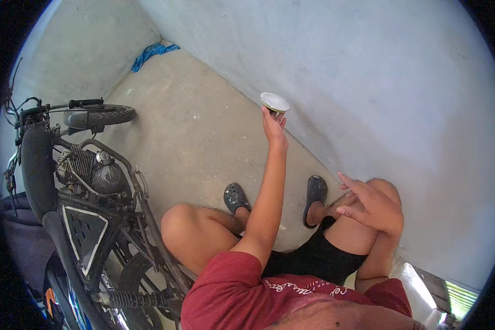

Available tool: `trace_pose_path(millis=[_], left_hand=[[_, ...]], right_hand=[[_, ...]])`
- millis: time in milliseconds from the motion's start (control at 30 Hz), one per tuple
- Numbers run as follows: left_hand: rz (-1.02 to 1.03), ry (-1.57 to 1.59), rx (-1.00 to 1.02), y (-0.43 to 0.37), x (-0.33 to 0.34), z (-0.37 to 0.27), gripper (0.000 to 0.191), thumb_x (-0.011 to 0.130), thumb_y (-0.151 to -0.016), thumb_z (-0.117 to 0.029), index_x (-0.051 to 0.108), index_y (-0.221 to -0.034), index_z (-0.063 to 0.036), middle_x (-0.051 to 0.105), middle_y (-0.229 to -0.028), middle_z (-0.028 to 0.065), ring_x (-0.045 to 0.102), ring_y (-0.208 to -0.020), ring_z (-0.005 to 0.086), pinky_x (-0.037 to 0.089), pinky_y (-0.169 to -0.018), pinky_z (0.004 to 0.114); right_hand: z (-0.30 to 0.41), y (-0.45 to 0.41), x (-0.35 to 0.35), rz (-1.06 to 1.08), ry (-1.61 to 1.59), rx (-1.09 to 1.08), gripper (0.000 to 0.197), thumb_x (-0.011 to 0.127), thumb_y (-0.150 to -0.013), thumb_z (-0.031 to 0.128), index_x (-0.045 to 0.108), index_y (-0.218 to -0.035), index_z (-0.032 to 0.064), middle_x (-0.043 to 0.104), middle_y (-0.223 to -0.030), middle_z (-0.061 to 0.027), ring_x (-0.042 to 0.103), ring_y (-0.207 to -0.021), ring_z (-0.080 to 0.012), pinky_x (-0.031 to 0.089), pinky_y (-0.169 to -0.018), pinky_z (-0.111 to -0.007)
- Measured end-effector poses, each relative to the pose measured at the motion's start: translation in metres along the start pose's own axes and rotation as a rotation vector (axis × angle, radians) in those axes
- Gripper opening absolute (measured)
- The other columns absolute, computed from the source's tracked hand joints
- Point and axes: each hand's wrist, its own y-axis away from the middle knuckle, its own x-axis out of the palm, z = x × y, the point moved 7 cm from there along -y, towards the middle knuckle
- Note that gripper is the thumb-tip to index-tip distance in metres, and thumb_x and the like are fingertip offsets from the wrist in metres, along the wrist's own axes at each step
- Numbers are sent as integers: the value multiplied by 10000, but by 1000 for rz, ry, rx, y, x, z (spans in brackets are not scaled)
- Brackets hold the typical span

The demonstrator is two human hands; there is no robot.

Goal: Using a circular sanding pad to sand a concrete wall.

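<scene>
My left hand (274, 123) is stretched out ahead of me at the end of a bare arm. It holds up a round, shallow white lid or dish (274, 102) with a yellowish rim, gripped from beneath; which of the two it is I cannot tell. The fingers partly hide its underside. My right hand (367, 204) rests near my right knee with its fingers apart and nothing in it. Below the hands my feet stand on the floor in dark perforated clogs (236, 197).
A motorcycle (86, 173) with its engine and frame exposed stands close on my left. A concrete wall (354, 82) runs along the right side. Crumpled blue cloth or plastic (152, 53) lies in the far corner of the concrete floor (181, 123).
</scene>
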Motion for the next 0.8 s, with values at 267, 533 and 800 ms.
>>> trace_pose_path(millis=[267, 533, 800], left_hand=[[-66, -1, 4, 11, -1, -4, 823, 368, -973, -700, 290, -1547, -115, 465, -1478, 104, 522, -1255, 243, 381, -1007, 380], [-65, -121, 336, -68, 20, -46, 758, 323, -1019, -631, 299, -1548, -88, 405, -1531, 97, 421, -1371, 255, 318, -1103, 408], [-220, -423, 557, -157, 81, -146, 731, 285, -1064, -502, 297, -1490, 91, 328, -1523, 325, 340, -1418, 421, 289, -1171, 446]], right_hand=[[5, 2, -3, -22, 50, -40, 788, 738, -882, 303, 355, -1520, 44, 632, -1186, -193, 623, -993, -294, 476, -928, -371], [3, -4, -3, 22, 52, -23, 809, 746, -876, 277, 332, -1525, 27, 626, -1183, -198, 616, -1017, -301, 471, -938, -370], [14, -15, -8, 15, 65, -108, 806, 708, -891, 394, 352, -1493, -9, 605, -1184, -272, 602, -1082, -419, 476, -943, -434]])
